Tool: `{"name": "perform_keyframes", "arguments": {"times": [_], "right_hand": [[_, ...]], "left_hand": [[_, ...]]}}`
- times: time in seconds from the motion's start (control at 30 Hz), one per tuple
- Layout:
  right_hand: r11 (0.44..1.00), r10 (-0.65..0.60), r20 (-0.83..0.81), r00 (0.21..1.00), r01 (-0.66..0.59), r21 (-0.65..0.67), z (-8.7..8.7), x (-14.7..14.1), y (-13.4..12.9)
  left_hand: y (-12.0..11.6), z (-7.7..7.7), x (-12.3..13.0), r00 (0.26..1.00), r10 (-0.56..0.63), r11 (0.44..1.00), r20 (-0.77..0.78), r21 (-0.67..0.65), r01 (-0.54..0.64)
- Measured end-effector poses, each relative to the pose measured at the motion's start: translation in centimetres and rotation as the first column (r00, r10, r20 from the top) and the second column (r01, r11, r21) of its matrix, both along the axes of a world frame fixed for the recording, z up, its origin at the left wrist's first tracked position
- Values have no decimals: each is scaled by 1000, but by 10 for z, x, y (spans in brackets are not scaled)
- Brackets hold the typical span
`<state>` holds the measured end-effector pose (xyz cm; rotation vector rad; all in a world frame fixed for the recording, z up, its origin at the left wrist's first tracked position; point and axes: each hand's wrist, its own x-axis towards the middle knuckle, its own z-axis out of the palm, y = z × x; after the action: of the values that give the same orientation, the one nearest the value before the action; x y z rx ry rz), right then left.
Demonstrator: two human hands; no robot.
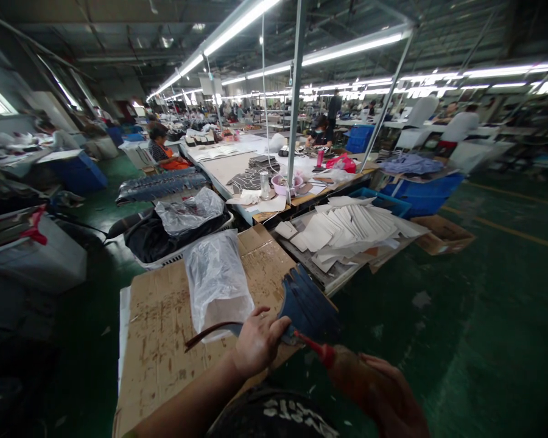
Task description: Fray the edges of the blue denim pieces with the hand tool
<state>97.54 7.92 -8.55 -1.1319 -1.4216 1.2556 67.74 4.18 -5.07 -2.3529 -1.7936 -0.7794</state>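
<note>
My left hand (pixel 258 344) is closed on a thin curved blue strip (pixel 232 327), whose dark brown end sticks out to the left over the cardboard. In my right hand (pixel 393 395) is a brown bottle (pixel 358 374) with a long red nozzle (pixel 313 345). The nozzle's tip points left, close to the fingers of my left hand and the strip. Several dark blue pieces (pixel 308 304) lie fanned out at the cardboard's right edge, just beyond my left hand. A clear plastic bag (pixel 217 274) lies on the stained cardboard (pixel 159 322).
A basket (pixel 178 243) with black material and plastic stands behind the cardboard. Stacked pale sheets (pixel 347 228) lie to the right. Beyond is a long table (pixel 223 167) with a metal post (pixel 296 103) and a pink basin (pixel 287 184). A person in orange (pixel 167 149) sits at the left.
</note>
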Motion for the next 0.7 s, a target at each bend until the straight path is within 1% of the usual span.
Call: {"name": "perform_keyframes", "arguments": {"times": [0.07, 0.2, 0.23, 0.3, 0.37, 0.43, 0.5, 0.57, 0.7], "right_hand": [[999, -7, 24, 1000, 8, -36, 2, -2, 1], [995, 71, 3, 997, -71, -64, 1, -6, -2], [995, 66, -22, 998, -67, -74, 0, -7, -3], [996, 16, -68, 998, -22, -91, -3, -7, -3], [995, -26, -80, 996, 18, -99, -3, -8, -1], [997, -11, -36, 999, 8, -76, -2, -9, 2], [999, 28, 9, 1000, -27, -45, 0, -10, 4], [999, 39, 28, 999, -39, -17, -2, -10, 4], [999, -41, 41, 998, 41, 16, -12, -2, 6]], "left_hand": [[0, -1, -1, 1000, -4, 1000, -2, -11, 4], [3, -2, -4, 1000, -14, 999, -13, -39, 14], [4, -2, -5, 1000, -14, 999, -16, -43, 13], [5, -2, -6, 1000, -7, 999, -24, -49, 6], [7, -2, -6, 999, -7, 998, -31, -60, 5], [8, -2, -6, 1000, -13, 997, -29, -78, 11], [11, -1, -7, 1000, -22, 996, -19, -90, 21], [15, 1, -9, 1000, -28, 996, -12, -84, 27], [26, 5, -14, 999, -39, 999, -37, -38, 38]]}}
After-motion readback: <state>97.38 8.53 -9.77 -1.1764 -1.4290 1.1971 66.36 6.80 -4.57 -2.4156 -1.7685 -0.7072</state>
